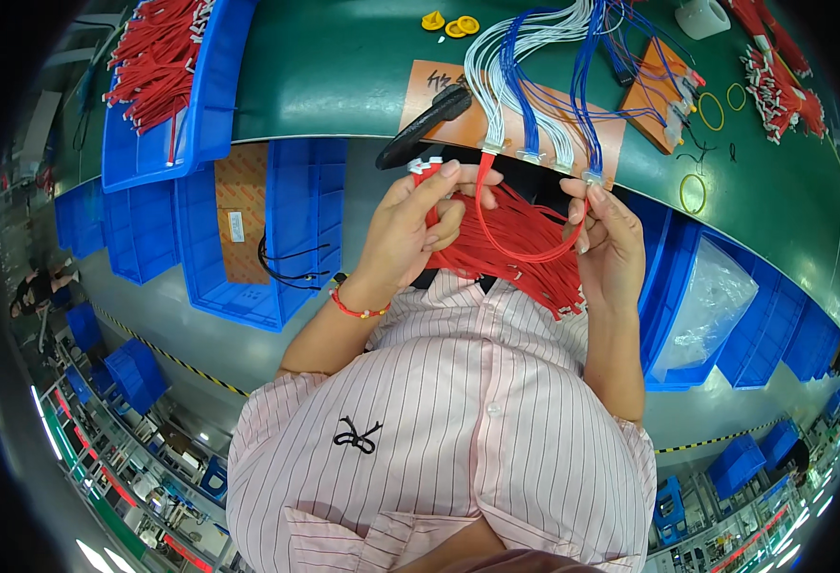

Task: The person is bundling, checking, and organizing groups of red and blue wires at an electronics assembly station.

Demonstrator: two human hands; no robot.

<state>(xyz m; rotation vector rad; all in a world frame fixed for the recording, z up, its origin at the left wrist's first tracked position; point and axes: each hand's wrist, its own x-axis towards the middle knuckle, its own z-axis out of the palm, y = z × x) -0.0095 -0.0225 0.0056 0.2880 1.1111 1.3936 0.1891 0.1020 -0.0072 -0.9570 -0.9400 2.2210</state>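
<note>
Red wires (520,250) lie as a bundle in my lap, just under my fingers. My left hand (410,229) is closed on several wire ends, pinched between thumb and fingers. My right hand (609,239) pinches one looped wire near its clear connector (592,178). Beyond the fingers, blue and white wires (534,76) rest on the green desk (343,67).

Both hands (410,224) (611,234) raised – grip prob. closed.
</note>
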